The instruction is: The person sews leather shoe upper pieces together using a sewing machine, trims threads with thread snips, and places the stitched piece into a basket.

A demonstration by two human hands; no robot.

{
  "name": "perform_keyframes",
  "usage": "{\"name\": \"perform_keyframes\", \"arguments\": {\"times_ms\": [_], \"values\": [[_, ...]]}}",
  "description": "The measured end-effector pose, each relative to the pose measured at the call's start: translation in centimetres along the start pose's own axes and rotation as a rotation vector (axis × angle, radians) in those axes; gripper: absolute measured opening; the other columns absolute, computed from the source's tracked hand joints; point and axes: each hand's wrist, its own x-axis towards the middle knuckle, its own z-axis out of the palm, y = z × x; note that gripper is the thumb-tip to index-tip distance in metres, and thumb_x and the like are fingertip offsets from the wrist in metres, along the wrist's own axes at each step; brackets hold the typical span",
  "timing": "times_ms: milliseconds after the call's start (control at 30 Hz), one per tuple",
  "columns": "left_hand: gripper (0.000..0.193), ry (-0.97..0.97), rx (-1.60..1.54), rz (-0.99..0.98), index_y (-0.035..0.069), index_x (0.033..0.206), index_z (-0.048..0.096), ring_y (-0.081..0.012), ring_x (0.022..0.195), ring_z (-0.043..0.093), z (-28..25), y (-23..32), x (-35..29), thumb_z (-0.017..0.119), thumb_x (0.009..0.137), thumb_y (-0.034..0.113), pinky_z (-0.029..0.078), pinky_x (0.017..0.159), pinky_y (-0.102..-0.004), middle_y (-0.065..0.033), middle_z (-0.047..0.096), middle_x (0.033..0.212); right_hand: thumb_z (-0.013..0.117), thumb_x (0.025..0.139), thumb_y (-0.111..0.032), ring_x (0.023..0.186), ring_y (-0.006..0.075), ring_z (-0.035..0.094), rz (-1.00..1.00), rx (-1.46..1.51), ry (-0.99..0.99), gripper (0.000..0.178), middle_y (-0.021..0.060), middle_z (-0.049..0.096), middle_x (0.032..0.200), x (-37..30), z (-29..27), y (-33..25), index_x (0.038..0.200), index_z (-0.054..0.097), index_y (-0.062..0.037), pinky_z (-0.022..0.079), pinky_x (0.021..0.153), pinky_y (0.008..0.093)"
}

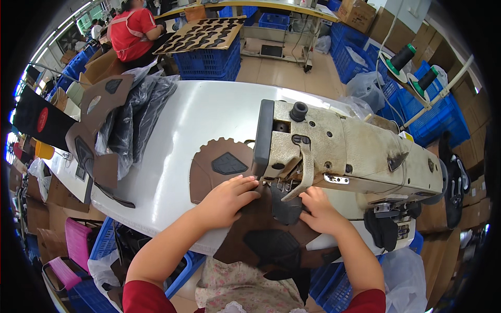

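Head view: both hands rest flat on a brown shoe-upper piece [224, 172] spread across the white sewing table [172, 135]. Left hand [227, 201]: open, palm down, fingers extended toward the needle area, pressing the brown piece; nothing clenched. The piece extends beyond this hand on its far side, where a scalloped edge and a dark shield-shaped patch [228, 164] lie just past the fingertips. Right hand [321, 211]: also open and pressing down, fingers curled slightly, just right of a dark overlay patch [286, 207] that sits between the two hands, under the presser foot region. Whether the fingertips touch that dark patch itself I cannot tell. The sewing machine head [344, 151], cream and stained, stands directly beyond both hands, overhanging the fingertips. Nearer the body than the hands, the brown piece hangs over the table edge, carrying another dark panel [271, 245]. Well left of the left hand: a stack of cut pieces [99, 130] in clear bags.
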Motion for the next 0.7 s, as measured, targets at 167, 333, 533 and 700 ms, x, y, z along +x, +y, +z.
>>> {"name": "perform_keyframes", "arguments": {"times_ms": [167,333,533,700], "values": [[0.058,-0.053,0.114,0.010,0.005,0.120,0.056,-0.0371,0.126,0.043,0.1,0.3,-0.3,0.064,0.063,0.006,0.033,0.107,-0.0483,-0.0206,0.050,0.132,0.064,0.067,-0.009,0.106,0.0362,0.048,-0.200,-0.170,0.045,0.038,0.0144,0.055,0.108,0.2,-0.2,-0.8,0.105,0.064,-0.0060,0.039,0.092,0.0428],[0.057,-0.128,0.238,0.071,0.013,0.124,0.057,-0.0366,0.134,0.038,0.4,1.5,-1.0,0.063,0.068,0.008,0.029,0.110,-0.0528,-0.0217,0.047,0.136,0.068,0.068,-0.013,0.115,0.0285,0.052,-0.244,-0.205,0.102,0.029,0.0066,0.063,0.102,1.0,0.1,-3.0,0.097,0.071,-0.0120,0.042,0.096,0.0458],[0.053,-0.110,0.181,0.071,0.014,0.123,0.059,-0.0369,0.133,0.039,0.6,0.7,-1.1,0.059,0.071,0.008,0.029,0.110,-0.0538,-0.0219,0.046,0.138,0.068,0.067,-0.012,0.111,0.0291,0.052,-0.197,-0.190,0.128,0.031,0.0046,0.063,0.105,0.8,0.8,-3.9,0.098,0.072,-0.0128,0.042,0.097,0.0456],[0.053,-0.134,0.112,0.104,0.013,0.123,0.060,-0.0371,0.131,0.041,-0.3,-0.5,-0.7,0.059,0.070,0.009,0.030,0.108,-0.0537,-0.0222,0.046,0.137,0.068,0.066,-0.011,0.109,0.0295,0.052,-0.194,-0.198,0.130,0.036,0.0046,0.063,0.110,0.5,2.0,-3.8,0.102,0.070,-0.0127,0.043,0.095,0.0456]]}}
